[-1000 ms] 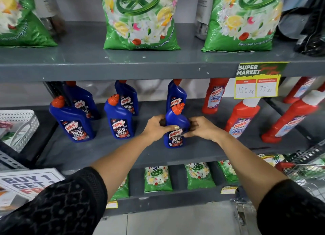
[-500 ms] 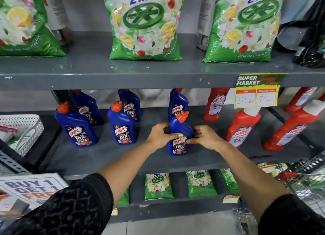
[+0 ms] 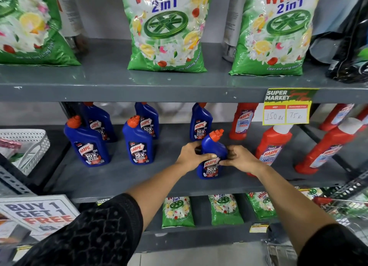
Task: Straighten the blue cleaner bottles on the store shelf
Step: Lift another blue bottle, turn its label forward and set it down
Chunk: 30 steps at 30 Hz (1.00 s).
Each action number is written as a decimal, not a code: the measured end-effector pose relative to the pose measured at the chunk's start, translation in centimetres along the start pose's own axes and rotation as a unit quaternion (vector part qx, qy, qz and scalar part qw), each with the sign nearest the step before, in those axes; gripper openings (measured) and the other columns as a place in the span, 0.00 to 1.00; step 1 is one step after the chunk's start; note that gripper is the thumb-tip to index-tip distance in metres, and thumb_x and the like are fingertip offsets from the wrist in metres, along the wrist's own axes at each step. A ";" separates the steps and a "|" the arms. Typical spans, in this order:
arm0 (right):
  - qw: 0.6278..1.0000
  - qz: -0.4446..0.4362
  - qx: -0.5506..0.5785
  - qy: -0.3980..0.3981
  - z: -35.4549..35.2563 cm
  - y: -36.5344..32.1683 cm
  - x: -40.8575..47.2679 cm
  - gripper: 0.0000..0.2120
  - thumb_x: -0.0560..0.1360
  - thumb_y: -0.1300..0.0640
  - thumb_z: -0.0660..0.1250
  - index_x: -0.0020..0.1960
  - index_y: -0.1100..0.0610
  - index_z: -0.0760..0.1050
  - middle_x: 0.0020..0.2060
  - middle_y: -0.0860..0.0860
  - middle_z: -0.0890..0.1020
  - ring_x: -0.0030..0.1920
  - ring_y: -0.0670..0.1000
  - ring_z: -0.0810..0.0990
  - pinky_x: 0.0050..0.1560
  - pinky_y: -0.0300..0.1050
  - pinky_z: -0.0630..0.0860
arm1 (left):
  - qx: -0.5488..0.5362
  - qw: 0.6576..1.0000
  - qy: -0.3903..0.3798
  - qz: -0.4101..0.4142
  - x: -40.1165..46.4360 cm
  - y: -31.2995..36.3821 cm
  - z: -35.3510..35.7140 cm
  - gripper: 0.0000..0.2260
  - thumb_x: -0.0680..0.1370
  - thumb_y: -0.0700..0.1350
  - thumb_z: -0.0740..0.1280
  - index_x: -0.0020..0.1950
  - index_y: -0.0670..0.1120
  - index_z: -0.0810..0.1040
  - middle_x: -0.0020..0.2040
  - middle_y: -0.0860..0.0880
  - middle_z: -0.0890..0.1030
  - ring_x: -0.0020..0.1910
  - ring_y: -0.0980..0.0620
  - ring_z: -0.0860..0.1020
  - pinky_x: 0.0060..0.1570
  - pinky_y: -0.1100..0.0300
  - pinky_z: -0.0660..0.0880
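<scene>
hands clasping blue bottle — shelf

Grey metal middle shelf carries the cleaner bottles. Blue ones w/ orange caps: front left, front centre, front right w/ cap leaning right; three more in back row. Red bottles stand at right: one at back, two nearer front, more at far right edge. Upper shelf holds green detergent bags. Lower shelf has small green packs.
</scene>
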State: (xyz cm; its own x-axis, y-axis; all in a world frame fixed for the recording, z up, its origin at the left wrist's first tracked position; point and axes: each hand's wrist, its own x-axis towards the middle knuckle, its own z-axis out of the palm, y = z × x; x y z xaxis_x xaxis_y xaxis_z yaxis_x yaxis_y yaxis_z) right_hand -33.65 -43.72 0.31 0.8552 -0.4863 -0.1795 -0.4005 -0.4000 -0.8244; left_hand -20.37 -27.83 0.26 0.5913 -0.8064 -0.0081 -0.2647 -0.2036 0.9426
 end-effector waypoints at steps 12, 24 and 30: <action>0.993 0.018 0.072 0.093 0.8 0.5 -1.3 0.23 0.63 0.68 0.77 0.56 0.62 0.75 0.48 0.57 0.84 0.48 0.53 0.83 0.52 0.45 0.80 | -0.025 1.000 0.001 0.000 0.0 -0.2 0.8 0.25 0.66 0.50 0.78 0.61 0.47 0.78 0.55 0.47 0.84 0.52 0.52 0.82 0.56 0.53 0.79; 0.952 -0.026 0.131 0.276 12.7 -2.4 -4.1 0.12 0.66 0.73 0.73 0.38 0.56 0.80 0.35 0.51 0.83 0.36 0.41 0.82 0.41 0.28 0.76 | 0.061 0.966 0.223 0.113 -6.4 -7.5 -12.8 0.06 0.71 0.40 0.74 0.48 0.43 0.82 0.43 0.52 0.81 0.43 0.65 0.79 0.44 0.69 0.75; 0.981 -0.059 0.097 0.157 19.7 -9.2 2.3 0.21 0.67 0.66 0.75 0.59 0.59 0.77 0.47 0.52 0.82 0.47 0.48 0.81 0.52 0.40 0.77 | 0.079 0.936 0.323 0.113 -7.0 -9.4 -20.1 0.18 0.71 0.44 0.75 0.55 0.43 0.73 0.52 0.46 0.75 0.45 0.51 0.75 0.45 0.62 0.75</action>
State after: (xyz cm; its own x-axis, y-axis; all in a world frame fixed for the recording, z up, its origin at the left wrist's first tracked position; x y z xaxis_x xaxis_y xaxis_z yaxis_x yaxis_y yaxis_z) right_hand -21.49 -25.86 -3.06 0.7359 -0.6733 0.0717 -0.2091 -0.3267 -0.9217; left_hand -6.69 -9.11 -1.84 0.8298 -0.3457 0.4381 -0.5189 -0.1891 0.8336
